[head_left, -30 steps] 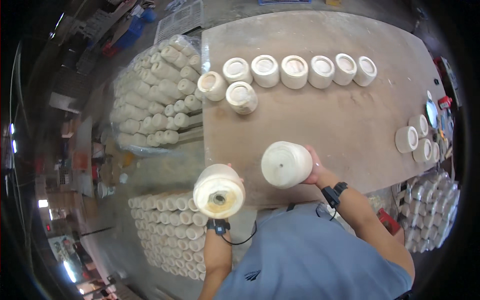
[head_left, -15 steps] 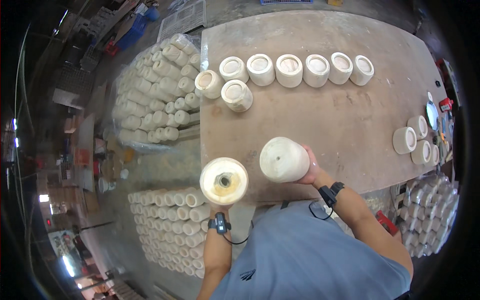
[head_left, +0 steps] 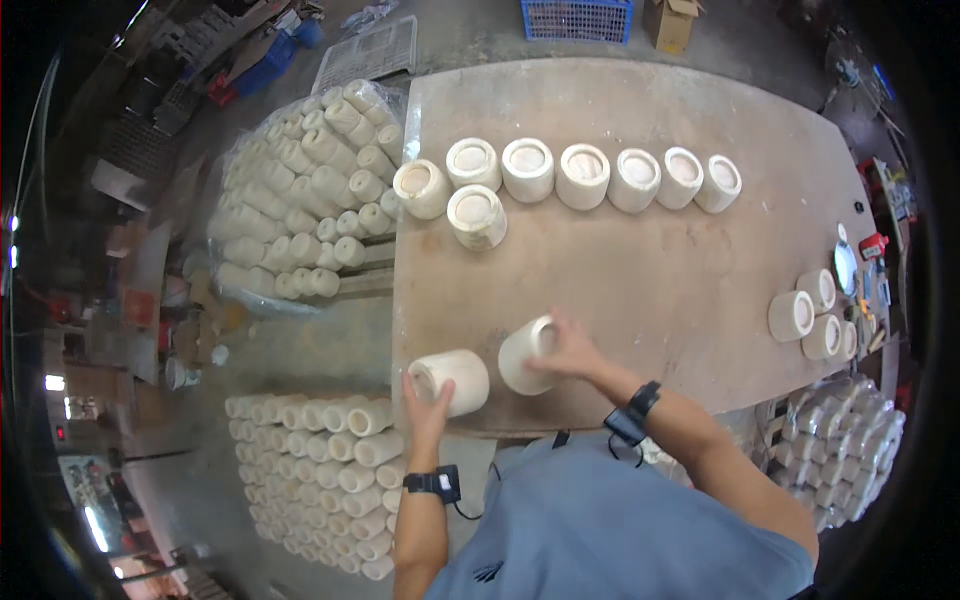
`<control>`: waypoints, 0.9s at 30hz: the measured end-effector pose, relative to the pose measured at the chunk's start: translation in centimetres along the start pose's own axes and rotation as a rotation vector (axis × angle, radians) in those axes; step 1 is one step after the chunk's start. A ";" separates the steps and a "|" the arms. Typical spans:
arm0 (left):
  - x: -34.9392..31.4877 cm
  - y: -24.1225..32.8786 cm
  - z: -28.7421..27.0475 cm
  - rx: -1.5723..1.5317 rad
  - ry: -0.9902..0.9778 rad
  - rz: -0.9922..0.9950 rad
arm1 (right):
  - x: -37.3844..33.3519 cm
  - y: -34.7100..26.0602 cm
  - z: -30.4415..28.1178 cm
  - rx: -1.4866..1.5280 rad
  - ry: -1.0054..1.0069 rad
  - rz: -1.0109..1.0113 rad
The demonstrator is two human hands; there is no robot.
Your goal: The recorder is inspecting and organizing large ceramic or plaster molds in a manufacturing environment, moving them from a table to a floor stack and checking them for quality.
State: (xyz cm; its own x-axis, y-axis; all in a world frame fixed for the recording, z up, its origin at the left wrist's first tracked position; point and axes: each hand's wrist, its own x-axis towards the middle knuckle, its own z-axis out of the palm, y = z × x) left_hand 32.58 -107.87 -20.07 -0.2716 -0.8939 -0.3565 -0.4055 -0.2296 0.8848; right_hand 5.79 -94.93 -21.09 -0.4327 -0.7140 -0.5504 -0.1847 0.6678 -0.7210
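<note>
My left hand [head_left: 425,405] grips a pale cream clay cup [head_left: 452,380] lying tilted on the near edge of the brown wooden table [head_left: 650,270]. My right hand [head_left: 567,350] holds a second cream cup [head_left: 525,354] just to the right, its rim resting on the tabletop. The two cups sit close together near the table's front left corner. A dark watch is on each wrist. A row of several matching cups [head_left: 580,175] stands upright along the far side of the table, with one more cup [head_left: 476,215] in front of the row.
Stacks of the same cream cups lie to the left of the table [head_left: 300,190] and at lower left on the floor [head_left: 320,470]. Three cups [head_left: 810,315] stand at the table's right edge beside small tools [head_left: 870,270]. More wrapped cups [head_left: 850,450] sit lower right. A blue crate [head_left: 580,18] is beyond the table.
Both hands have lowered their cups from in front of me down onto the table's near edge. The cups have turned from facing the camera to lying tilted.
</note>
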 end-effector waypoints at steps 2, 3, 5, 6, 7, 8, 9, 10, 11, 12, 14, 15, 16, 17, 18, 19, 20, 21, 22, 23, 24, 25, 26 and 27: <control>-0.1 1.2 0.9 0.644 0.088 0.149 | 0.4 -1.5 1.5 -0.333 0.030 -0.039; 0.0 1.1 1.2 0.624 0.088 0.158 | 0.5 -2.2 2.8 -0.384 0.047 -0.078; 0.0 0.3 1.7 0.674 0.120 0.217 | 1.3 -2.2 6.0 -0.428 0.080 -0.110; 0.3 -0.4 1.6 0.656 0.123 0.216 | 1.6 -2.2 7.2 -0.459 0.096 -0.143; 0.6 -1.3 1.3 0.673 0.115 0.164 | 1.5 -2.4 8.1 -0.477 0.092 -0.151; 1.0 -2.2 1.0 0.690 0.107 0.109 | 1.4 -2.4 8.8 -0.485 0.067 -0.248; 1.1 -2.2 1.1 0.710 0.091 0.048 | 1.5 -2.6 9.0 -0.490 0.035 -0.337; 0.9 -2.2 1.1 0.696 0.093 0.032 | 1.6 -2.8 8.6 -0.552 -0.022 -0.331; 0.4 -2.2 0.9 0.813 0.057 0.056 | 2.5 -2.5 8.0 -0.568 -0.037 -0.330; 0.2 -1.7 0.8 0.929 0.022 0.088 | 3.8 -2.2 7.0 -0.494 -0.126 -0.236; -0.1 -2.3 0.9 0.923 0.048 0.176 | 7.6 -1.1 5.4 -0.437 -0.025 -0.235; -0.2 -2.6 1.0 0.927 0.071 0.277 | 10.0 -0.9 4.7 -0.452 0.165 -0.330; -0.2 -2.7 1.2 0.922 0.076 0.259 | 12.1 -2.6 3.6 -0.447 0.230 -0.326; -0.2 -2.7 1.5 0.900 0.032 0.305 | 14.4 -4.6 2.1 -0.441 0.301 -0.317; -0.3 -2.6 1.9 0.879 -0.018 0.354 | 16.9 -5.5 1.2 -0.435 0.423 -0.430; -0.3 -2.5 2.2 0.877 -0.027 0.346 | 19.4 -6.2 0.3 -0.427 0.549 -0.540; -0.2 -2.4 2.6 0.910 -0.068 0.335 | 21.4 -7.4 -0.4 -0.430 0.587 -0.530; -0.1 -2.4 2.8 0.945 -0.108 0.322 | 23.0 -8.6 -0.9 -0.432 0.622 -0.521; 0.0 -2.5 2.7 0.946 -0.121 0.313 | 24.0 -9.7 -1.2 -0.435 0.614 -0.507; 0.0 -2.6 2.6 0.940 -0.125 0.317 | 24.4 -11.0 -1.4 -0.529 0.531 -0.439; -0.1 -2.6 2.4 0.932 -0.130 0.325 | 24.5 -12.0 -1.8 -0.622 0.449 -0.371; -0.1 -2.5 2.4 0.934 -0.139 0.318 | 24.8 -12.4 -2.0 -0.621 0.442 -0.362; -0.2 -2.3 2.3 0.934 -0.143 0.316 | 24.9 -12.7 -2.4 -0.583 0.408 -0.343; -0.1 -2.1 2.4 0.932 -0.143 0.318 | 24.7 -13.1 -2.7 -0.545 0.377 -0.328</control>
State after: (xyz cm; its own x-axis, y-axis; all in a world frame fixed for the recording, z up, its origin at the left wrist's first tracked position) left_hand 31.43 -106.34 -22.62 -0.5645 -0.7923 -0.2313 -0.8026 0.4616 0.3777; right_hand -4.86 -120.80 -24.11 -0.5353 -0.8399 -0.0896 -0.7267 0.5119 -0.4581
